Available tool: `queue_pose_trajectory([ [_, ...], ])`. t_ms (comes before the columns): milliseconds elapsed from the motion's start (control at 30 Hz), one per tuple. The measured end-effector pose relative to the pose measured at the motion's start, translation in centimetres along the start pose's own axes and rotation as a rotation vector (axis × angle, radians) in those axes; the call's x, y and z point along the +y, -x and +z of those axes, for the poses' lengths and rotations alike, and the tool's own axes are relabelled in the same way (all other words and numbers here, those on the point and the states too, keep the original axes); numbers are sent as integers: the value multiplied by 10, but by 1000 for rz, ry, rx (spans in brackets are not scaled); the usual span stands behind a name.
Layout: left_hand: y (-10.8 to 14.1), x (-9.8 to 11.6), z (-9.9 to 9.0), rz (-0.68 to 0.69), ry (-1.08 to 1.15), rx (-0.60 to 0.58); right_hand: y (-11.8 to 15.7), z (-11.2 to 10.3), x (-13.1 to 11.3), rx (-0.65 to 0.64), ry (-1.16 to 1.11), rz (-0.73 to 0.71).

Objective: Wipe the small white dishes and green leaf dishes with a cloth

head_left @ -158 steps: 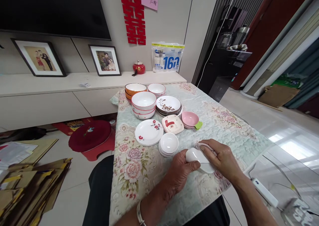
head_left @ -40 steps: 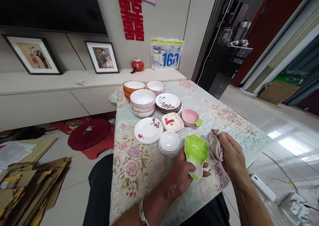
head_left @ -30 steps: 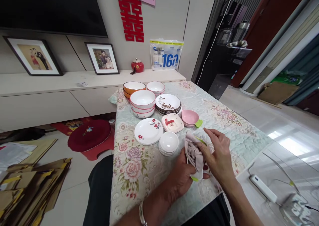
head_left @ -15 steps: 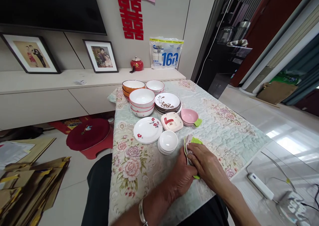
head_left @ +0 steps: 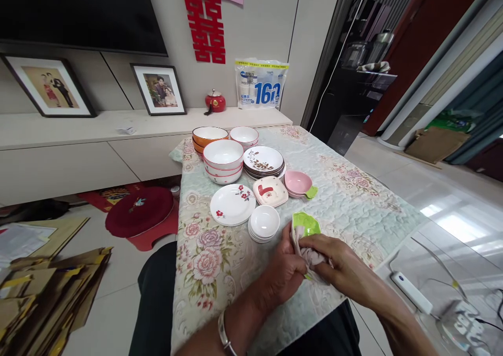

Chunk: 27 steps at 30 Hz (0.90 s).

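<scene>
My left hand (head_left: 288, 267) grips the near-left side of a bright green dish (head_left: 307, 223) with a wavy rim, held tilted above the table's front part. My right hand (head_left: 338, 259) is closed on a pale greyish cloth (head_left: 310, 255) that lies partly inside the dish. Just left of my hands stands a stack of small white bowls (head_left: 265, 222). Beyond it are a white plate with red flowers (head_left: 233, 204), a square dish with a red design (head_left: 270, 191) and a pink bowl with a green handle (head_left: 298, 183). Part of the green dish is hidden by my hands.
A flowered cloth (head_left: 212, 303) covers the table. Farther back stand white bowls with pink rims (head_left: 223, 159), orange bowls (head_left: 204, 136) and brown-flowered plates (head_left: 264, 159). A red stool (head_left: 145, 217) and folded cardboard (head_left: 51, 293) are left; a power strip (head_left: 411, 292) is right.
My right hand has shifted right and slightly down with the cloth, and the green dish has turned so its inside shows more. The stacked dishes have stayed in place.
</scene>
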<state>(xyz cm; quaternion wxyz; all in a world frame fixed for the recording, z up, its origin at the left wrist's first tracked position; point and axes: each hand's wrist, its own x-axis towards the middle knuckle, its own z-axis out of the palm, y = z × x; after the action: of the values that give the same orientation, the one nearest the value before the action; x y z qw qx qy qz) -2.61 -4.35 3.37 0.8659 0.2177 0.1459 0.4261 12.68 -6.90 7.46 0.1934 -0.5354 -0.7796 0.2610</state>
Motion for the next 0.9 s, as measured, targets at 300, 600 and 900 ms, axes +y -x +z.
queue_pose_trajectory([
  [300,0,-2,-5,-76,-95,25,-33,31,15,360,252,-38],
  [600,-3,-9,-8,-20,-45,36,-43,33,10,594,661,40],
  [900,0,-5,-4,23,-28,38,-29,28,-2,261,209,20],
])
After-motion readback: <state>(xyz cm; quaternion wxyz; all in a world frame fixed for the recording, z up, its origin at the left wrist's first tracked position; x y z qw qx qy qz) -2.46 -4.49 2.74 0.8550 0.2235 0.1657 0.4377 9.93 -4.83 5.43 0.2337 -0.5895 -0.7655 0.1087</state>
